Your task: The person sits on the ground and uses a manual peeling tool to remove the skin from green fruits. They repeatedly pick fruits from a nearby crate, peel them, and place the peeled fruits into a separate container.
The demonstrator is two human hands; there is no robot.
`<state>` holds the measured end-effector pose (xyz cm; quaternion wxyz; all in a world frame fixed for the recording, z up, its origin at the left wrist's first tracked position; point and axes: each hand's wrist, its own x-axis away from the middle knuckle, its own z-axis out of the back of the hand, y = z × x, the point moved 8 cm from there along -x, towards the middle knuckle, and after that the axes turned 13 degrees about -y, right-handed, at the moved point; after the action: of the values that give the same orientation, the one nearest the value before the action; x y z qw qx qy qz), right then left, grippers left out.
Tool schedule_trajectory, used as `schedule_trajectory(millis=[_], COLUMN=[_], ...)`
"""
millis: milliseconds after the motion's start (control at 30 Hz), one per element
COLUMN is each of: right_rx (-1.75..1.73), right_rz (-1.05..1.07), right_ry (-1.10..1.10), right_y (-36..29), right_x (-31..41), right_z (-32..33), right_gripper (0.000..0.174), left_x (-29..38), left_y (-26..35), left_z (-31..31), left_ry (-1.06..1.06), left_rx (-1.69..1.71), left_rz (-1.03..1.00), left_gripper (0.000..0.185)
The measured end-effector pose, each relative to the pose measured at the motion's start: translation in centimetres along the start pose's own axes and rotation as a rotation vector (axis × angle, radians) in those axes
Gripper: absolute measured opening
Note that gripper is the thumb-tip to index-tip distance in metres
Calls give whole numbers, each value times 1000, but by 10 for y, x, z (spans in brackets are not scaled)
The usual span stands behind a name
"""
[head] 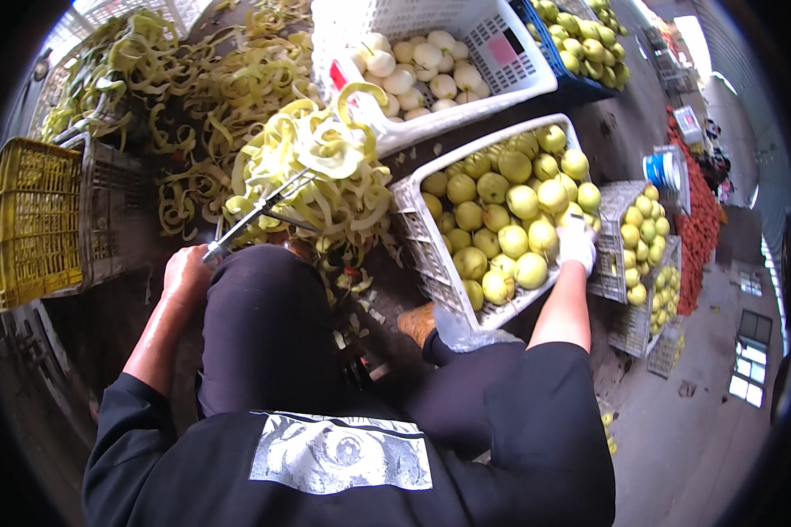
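Observation:
My left hand (pixel 188 277) is closed around the near end of a metal peeling tool (pixel 257 214), beside my raised knee. Long pale-green peels (pixel 316 171) lie in a heap around and under the far end of the tool. On my right, a white plastic crate (pixel 416 197) full of unpeeled yellow-green pears (pixel 514 240) stands tilted. My right hand (pixel 577 244), in a white glove, reaches to the pears at the crate's right side, touching a pear (pixel 572 216); whether its fingers grip it I cannot tell. Peeled white pears (pixel 428 56) lie in a larger white crate (pixel 534 72) beyond.
A yellow crate (pixel 29 224) stands at the far left beside a greyish one. More peels (pixel 217 99) cover the back left. Stacked crates of pears (pixel 613 270) stand on the right, a blue crate (pixel 554 72) at the back. Behind the stacks are a red heap (pixel 699 244) and a bucket (pixel 659 170).

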<state>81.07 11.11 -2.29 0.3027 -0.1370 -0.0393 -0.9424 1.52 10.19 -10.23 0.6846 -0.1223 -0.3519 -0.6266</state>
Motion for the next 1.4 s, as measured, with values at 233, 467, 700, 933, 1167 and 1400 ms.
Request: schedule_trajectory(millis=[233, 467, 700, 933, 1167, 1400], right_rx=[-1143, -1870, -1437, -1035, -1126, -1222], right_rz=[385, 582, 415, 727, 269, 498], right_ry=[192, -1300, -854, -737, -1479, -1994], right_y=[-66, -273, -335, -351, -312, -326], right_x=[96, 248, 305, 347, 305, 336], right_z=[24, -120, -115, -102, -151, -162], right_gripper=[64, 69, 44, 49, 51, 43], left_x=[0, 8, 6, 3, -16, 17], left_y=[3, 13, 12, 4, -9, 13], left_z=[1, 6, 5, -2, -7, -20], left_ry=[-26, -92, -70, -138, -107, -355], left_rx=[10, -42, -70, -43, -17, -186], left_rz=[-7, 36, -33, 16, -66, -175], left_gripper=[19, 23, 23, 25, 26, 17])
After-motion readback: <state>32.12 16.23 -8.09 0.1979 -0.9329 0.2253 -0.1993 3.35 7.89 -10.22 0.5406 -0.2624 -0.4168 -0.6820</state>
